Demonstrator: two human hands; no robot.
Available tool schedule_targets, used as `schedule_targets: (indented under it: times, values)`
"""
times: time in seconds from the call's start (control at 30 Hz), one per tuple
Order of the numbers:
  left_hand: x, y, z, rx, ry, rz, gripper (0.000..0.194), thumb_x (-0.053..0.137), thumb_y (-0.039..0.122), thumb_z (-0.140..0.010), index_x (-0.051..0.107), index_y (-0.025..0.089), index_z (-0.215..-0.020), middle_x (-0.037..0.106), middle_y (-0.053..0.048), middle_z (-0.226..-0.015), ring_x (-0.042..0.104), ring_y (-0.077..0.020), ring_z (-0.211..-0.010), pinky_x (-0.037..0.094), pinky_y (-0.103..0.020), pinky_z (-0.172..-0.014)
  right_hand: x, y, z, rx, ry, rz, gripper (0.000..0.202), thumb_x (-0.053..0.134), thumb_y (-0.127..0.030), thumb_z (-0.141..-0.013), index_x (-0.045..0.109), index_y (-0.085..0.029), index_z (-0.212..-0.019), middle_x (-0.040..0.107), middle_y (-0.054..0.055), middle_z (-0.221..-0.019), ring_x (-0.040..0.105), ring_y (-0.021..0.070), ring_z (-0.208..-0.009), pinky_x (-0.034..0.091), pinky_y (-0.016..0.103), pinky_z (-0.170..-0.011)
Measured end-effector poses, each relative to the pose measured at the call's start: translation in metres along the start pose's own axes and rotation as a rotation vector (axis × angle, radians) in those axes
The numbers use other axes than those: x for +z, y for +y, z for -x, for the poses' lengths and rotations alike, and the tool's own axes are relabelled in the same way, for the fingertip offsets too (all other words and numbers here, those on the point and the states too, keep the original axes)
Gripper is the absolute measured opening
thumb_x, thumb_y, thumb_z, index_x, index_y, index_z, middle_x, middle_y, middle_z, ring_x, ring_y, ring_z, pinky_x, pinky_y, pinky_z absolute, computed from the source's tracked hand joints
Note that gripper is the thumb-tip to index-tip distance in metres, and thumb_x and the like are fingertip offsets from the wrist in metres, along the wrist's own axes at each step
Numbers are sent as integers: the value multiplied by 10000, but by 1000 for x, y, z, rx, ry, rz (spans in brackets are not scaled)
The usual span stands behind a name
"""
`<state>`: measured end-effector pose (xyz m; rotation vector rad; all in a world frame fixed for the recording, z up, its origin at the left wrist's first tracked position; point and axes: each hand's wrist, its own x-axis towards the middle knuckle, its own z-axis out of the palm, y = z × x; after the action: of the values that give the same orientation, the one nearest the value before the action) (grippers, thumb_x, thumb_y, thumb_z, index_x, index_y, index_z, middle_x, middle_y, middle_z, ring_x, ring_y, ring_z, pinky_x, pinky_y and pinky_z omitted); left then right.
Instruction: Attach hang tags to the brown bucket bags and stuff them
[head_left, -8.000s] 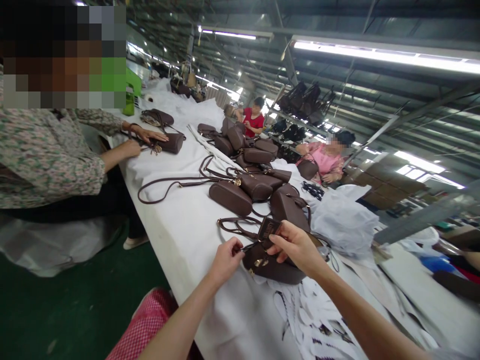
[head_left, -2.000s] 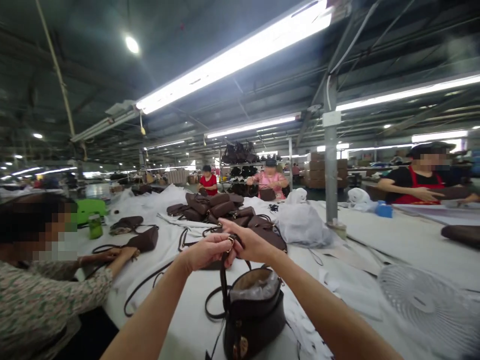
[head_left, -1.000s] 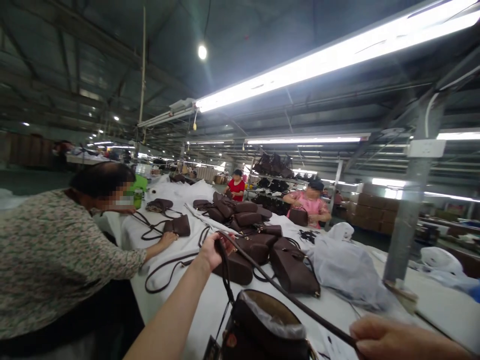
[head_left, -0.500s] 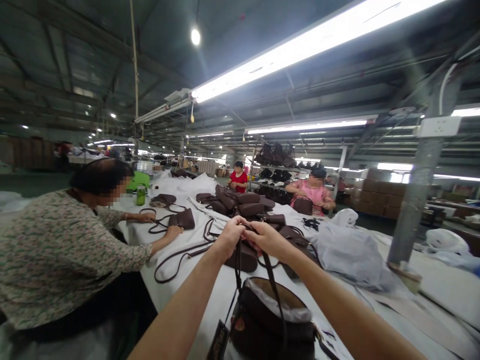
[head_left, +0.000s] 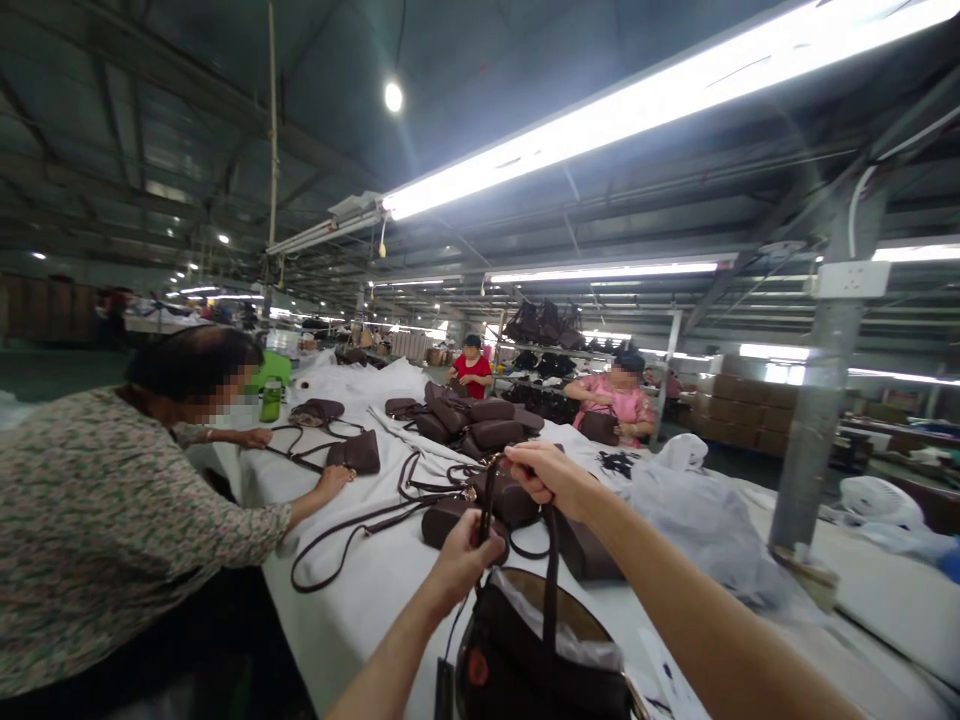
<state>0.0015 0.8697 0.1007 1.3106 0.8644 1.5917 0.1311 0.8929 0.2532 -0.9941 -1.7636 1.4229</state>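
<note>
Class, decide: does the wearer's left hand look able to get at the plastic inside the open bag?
Probably yes: the bag gapes open close to the left hand, plastic showing, though that hand would likely need to release the strap first.

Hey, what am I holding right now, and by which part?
The open dark brown bag, by its strap: your left hand grips it lower down, your right hand near the top.

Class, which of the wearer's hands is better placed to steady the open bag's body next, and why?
Probably the left hand: it holds the strap low, near the open bag; the right hand grips higher, farther away.
</note>
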Motion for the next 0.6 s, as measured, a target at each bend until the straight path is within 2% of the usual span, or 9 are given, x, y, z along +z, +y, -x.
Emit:
schedule_targets:
  times: [0.07,0.13,0.2,0.27,0.37,0.43,0.53,0.6]
  values:
    - [9,29,-15,79,11,43,463,770,517,-659,572,155,-869,586,17,-688,510,-92,-595,373,-206,-562,-1,-1,6,16,-55,0,230,532,-285,-888,523,-143,-707,393,-70,-508,232,20,-357,120,128,-324]
    - [20,51,-27,76,-32,120,461,680,590,-732,567,150,-808,583,10,-621,506,-99,-523,378,-219,-522,-2,-1,12,7,-117,-42,270,566,-344,-874,492,-158,-692,414,-63,-514,266,26,-366,141,129,-333]
    - [27,60,-34,9,-44,306,443,621,592,-790,538,159,-745,589,0,-590,528,-115,-490,402,-232,-506,-3,6,20,-10,-160,-136,306,608,-422,-845,489,-167,-724,439,-60,-541,301,29,-385,178,130,-344]
    - [25,59,-36,-98,32,591,375,564,514,-866,526,163,-743,644,-39,-675,613,-152,-582,470,-260,-569,-4,23,29,14,-183,-193,341,657,-474,-796,513,-166,-778,442,-67,-556,318,29,-397,214,131,-354]
    - [1,50,-37,-212,207,954,376,345,403,-984,549,146,-802,674,-101,-801,676,-186,-745,529,-305,-673,-8,66,51,183,-220,-105,397,680,-527,-752,521,-165,-781,441,-69,-543,333,32,-383,245,140,-349]
    - [-22,45,-37,-200,312,1031,461,195,362,-1014,521,153,-764,620,-60,-684,642,-140,-619,524,-265,-615,-17,96,69,291,-245,-35,429,660,-575,-745,514,-172,-763,444,-63,-534,350,40,-370,248,150,-340]
    - [-53,43,-38,-181,388,981,479,129,356,-1019,370,187,-641,383,59,-479,375,-49,-339,378,-165,-411,-44,123,95,339,-269,2,496,670,-645,-697,487,-186,-732,434,-66,-517,376,50,-379,289,158,-363]
    - [-60,46,-38,-194,361,910,440,222,384,-1015,325,194,-631,299,90,-467,250,-30,-311,268,-147,-354,-67,122,105,340,-243,23,533,680,-676,-659,464,-191,-698,433,-64,-521,388,54,-402,334,169,-393]
